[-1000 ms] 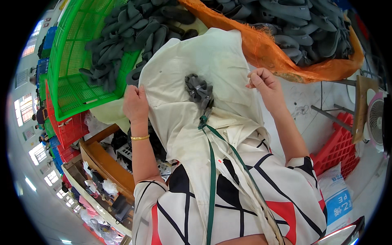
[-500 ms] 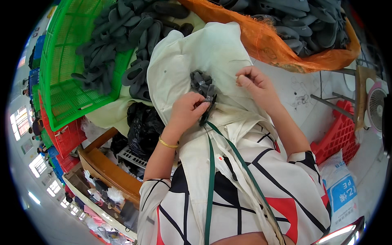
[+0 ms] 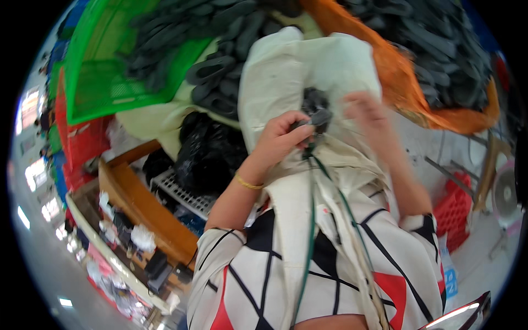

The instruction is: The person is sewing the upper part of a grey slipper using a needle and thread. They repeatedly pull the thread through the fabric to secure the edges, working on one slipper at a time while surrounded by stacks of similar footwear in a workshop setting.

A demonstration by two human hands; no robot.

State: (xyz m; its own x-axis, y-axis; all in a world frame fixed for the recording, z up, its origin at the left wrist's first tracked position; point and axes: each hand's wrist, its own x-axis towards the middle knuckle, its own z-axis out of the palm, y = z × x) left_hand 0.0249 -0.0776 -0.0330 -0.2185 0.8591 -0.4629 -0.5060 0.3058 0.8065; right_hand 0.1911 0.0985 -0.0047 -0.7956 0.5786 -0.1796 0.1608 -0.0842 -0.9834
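My left hand (image 3: pixel 281 135) pinches a small dark grey piece (image 3: pixel 320 117) between thumb and fingers, above my lap. Its exact kind I cannot make out. Just beyond it, a little heap of dark grey bits (image 3: pixel 314 98) lies on the off-white apron (image 3: pixel 352 60) spread over my knees. To the right of the piece and apart from it, my right hand (image 3: pixel 371 113) is raised and smeared by motion, so its fingers do not read clearly. Green ties (image 3: pixel 312 209) of the apron run down from beneath my left hand.
Dark grey slip-on shoes (image 3: pixel 212 71) spill from a green basket (image 3: pixel 91 82) at far left. More grey shoe parts fill an orange sack (image 3: pixel 379 52) at far right. Black plastic bags (image 3: pixel 206 159) and a wooden drawer (image 3: pixel 146 214) stand left, a red plastic crate (image 3: pixel 454 209) and fan (image 3: pixel 504 190) right.
The view has shifted, so the surroundings sit differently. My left hand now holds up a grey piece that shows more plainly. My right hand has gone from a still, curled pose to fast motion.
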